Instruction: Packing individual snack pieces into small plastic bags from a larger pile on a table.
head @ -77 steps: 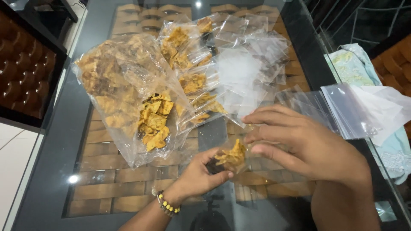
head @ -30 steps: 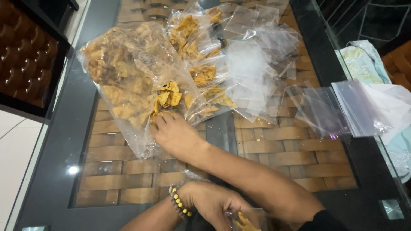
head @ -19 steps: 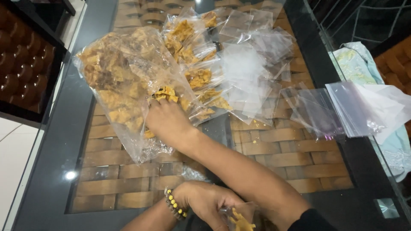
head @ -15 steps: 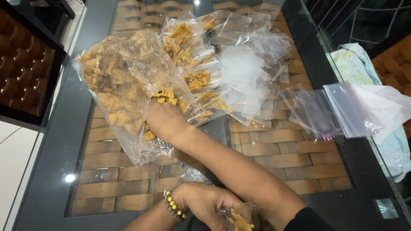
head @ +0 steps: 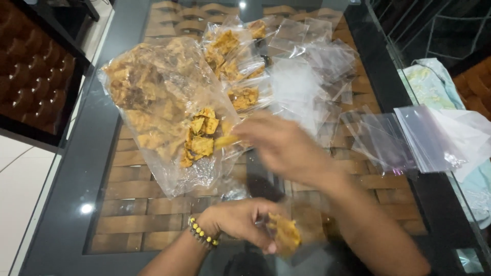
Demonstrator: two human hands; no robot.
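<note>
We are pinching a small bag open with our left hand while our blurred right hand is gripping a chip beside the big bag.

Head view: your right hand, blurred, pinches a yellow chip beside the big chip bag. Your left hand holds a small part-filled pouch w/ chips over the glass table.
</note>
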